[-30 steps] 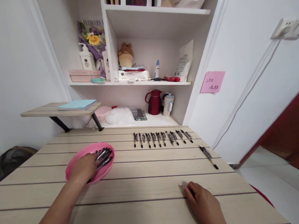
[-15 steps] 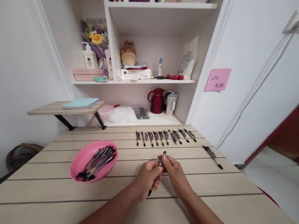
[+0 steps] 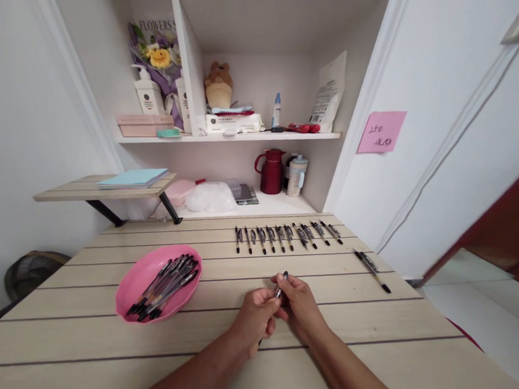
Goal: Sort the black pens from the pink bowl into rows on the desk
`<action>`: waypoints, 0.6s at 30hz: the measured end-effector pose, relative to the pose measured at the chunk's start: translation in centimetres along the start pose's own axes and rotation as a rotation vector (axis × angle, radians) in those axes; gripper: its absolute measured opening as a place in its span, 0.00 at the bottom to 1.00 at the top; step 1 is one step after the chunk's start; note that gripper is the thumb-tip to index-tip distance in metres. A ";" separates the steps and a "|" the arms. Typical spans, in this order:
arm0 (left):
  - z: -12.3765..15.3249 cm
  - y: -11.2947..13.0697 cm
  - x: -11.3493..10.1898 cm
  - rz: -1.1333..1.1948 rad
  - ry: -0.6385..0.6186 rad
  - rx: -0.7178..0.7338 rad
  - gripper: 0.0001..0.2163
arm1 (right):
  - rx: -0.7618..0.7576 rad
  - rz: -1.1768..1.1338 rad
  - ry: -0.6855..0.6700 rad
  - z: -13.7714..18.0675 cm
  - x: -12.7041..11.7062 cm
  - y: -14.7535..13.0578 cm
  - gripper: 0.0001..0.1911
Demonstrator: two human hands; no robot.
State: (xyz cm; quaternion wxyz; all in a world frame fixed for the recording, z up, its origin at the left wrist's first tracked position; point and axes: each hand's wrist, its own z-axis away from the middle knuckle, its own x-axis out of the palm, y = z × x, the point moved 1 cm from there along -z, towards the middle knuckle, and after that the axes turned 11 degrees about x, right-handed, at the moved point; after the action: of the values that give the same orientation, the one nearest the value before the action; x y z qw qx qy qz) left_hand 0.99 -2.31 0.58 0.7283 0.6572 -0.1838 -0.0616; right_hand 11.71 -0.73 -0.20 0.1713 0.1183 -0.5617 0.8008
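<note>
Both hands meet over the middle of the table on one capped pen (image 3: 279, 289). My left hand (image 3: 255, 317) is closed around its barrel, and the dark lower end shows a little below the fingers. The thumb and fingers of my right hand (image 3: 299, 304) pinch the clear cap end, which points away from me. To the left, a pink bowl (image 3: 122, 289) holds a heap of capped pens (image 3: 168, 285). Beyond my hands lies a row of uncapped pens (image 3: 261, 241) with caps beside them. One more uncapped pen (image 3: 372, 271) and its cap lie at the right.
Behind the table (image 3: 221, 268) stands a white shelf (image 3: 266, 138) with a red jug (image 3: 272, 172), a light cup (image 3: 296, 176) and bottles. A small raised stand (image 3: 68, 189) bears blue paper (image 3: 134, 177) at the back left. A pink note (image 3: 381, 131) sticks to the wall.
The view has shifted slightly downward. Both hands stay on the same pen, and the right fingers have shifted a little on the cap end. The bowl and laid-out pens look unchanged.
</note>
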 end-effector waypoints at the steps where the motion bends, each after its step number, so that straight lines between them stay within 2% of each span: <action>1: 0.1 0.1 0.1 0.007 -0.030 -0.003 0.17 | -0.001 -0.014 0.004 -0.1 -0.1 -0.1 0.23; 5: 0.5 0.3 0.3 0.059 -0.115 -0.016 0.20 | -0.008 -0.069 -0.002 -0.1 -0.6 -0.5 0.21; 11: 0.6 -0.2 0.1 0.177 -0.142 -0.085 0.19 | -0.009 -0.104 0.011 0.0 -1.1 -1.3 0.19; 15: 0.6 -0.1 -0.2 0.233 -0.183 -0.145 0.18 | -0.079 -0.211 0.080 -0.5 -2.1 -2.3 0.16; 18: 0.6 0.1 -0.3 0.248 -0.173 -0.142 0.15 | -0.096 -0.267 0.066 -0.8 -2.6 -2.6 0.12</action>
State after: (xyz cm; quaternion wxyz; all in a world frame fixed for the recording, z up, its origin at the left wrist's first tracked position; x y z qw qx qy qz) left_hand 0.45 -2.75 0.69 0.7564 0.5686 -0.3207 -0.0405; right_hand 15.15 0.41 0.79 0.3002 0.1571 -0.5728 0.7464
